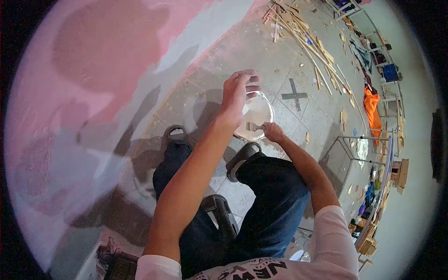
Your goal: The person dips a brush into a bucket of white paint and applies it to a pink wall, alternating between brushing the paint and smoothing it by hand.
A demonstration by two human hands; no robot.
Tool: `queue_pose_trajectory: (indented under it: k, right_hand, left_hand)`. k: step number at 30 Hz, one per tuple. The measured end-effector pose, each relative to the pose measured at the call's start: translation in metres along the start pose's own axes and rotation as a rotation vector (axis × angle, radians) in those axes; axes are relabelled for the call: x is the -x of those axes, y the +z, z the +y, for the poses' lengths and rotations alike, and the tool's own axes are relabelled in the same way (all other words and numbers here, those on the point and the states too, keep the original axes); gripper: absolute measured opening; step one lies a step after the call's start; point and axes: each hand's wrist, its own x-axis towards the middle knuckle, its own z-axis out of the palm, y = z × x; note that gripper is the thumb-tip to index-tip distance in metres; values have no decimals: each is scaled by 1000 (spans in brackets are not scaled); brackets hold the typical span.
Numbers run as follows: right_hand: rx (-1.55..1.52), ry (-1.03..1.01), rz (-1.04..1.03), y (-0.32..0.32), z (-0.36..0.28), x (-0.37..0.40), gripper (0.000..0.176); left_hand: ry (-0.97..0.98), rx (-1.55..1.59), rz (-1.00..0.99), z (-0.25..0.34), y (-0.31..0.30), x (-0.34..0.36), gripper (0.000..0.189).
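Observation:
A round white bucket [273, 113] stands on the floor in front of my feet, with pale liquid like paint inside. My right hand [273, 132] reaches over the bucket's near right rim, its fingers closed around the handle of a small paintbrush [252, 126]. The brush's head overlaps the pale liquid in this view. Above the bucket's far left rim, my left hand [239, 92] is held up with its fingers apart and slightly curved, and nothing shows in it.
On the left rises a wall [112, 93] with pink and whitish patches. Wooden strips [305, 39] and scraps litter the far floor. A dark tape cross [294, 95] lies right of the bucket. A metal frame [361, 137] and an orange cloth [372, 109] are at the right.

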Motion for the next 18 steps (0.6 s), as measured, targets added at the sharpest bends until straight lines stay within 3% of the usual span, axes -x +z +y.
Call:
queue_pose_trajectory:
  k: [2, 5, 8, 11, 18]
  right_hand:
    - [36, -45, 41, 9, 8, -1, 35]
    - [121, -88, -172, -8, 0, 2, 34]
    - [-46, -6, -25, -20, -11, 2, 33]
    - [-39, 119, -36, -21, -15, 3, 33]
    - [266, -347, -228, 21, 48, -14, 24]
  left_hand:
    - [0, 3, 6, 0, -1, 0, 37]
    - [-12, 1, 13, 0, -2, 0, 38]
    - [-12, -17, 10, 2, -3, 2, 38]
    - [-1, -16, 9, 3, -7, 2, 39]
    - [5, -26, 29, 11, -18, 3, 38]
